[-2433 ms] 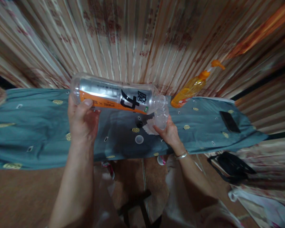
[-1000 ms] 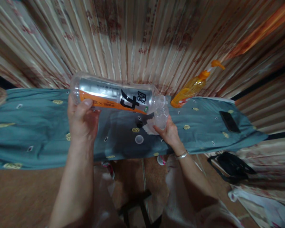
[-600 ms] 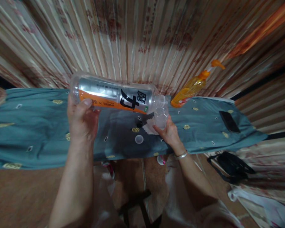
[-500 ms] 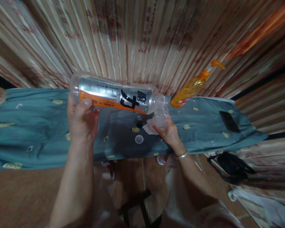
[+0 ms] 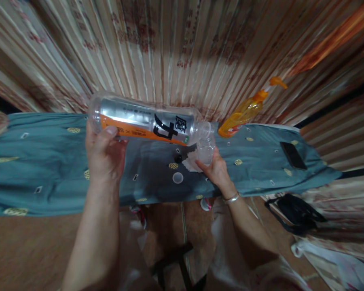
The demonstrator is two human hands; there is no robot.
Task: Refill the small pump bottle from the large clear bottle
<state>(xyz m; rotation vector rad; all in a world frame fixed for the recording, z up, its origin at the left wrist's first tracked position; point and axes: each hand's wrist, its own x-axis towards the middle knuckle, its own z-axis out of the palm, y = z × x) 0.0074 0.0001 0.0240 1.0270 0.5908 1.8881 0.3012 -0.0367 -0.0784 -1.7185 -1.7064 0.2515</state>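
Observation:
My left hand (image 5: pixel 106 151) is wrapped round the base end of a large clear plastic bottle (image 5: pixel 145 121) with a silver and orange label. The bottle lies nearly level in the air, its uncapped neck pointing right and tipped slightly down. Its mouth meets the top of a small clear container (image 5: pixel 205 149), which my right hand (image 5: pixel 216 169) grips from the right. Under that container a pale, ragged-edged paper (image 5: pixel 191 162) lies on the cloth. Nearby are a small black cap (image 5: pixel 178 158) and a round translucent lid (image 5: pixel 178 178). Whether liquid flows between the two cannot be made out.
A green patterned cloth (image 5: pixel 57 169) covers the table. An orange pump bottle (image 5: pixel 242 115) stands at the back right, and a dark phone (image 5: pixel 293 155) lies at the right. Behind rises a pleated curtain (image 5: pixel 170 52). A black bag (image 5: pixel 295 212) is at lower right, a dark stool (image 5: pixel 176 258) below.

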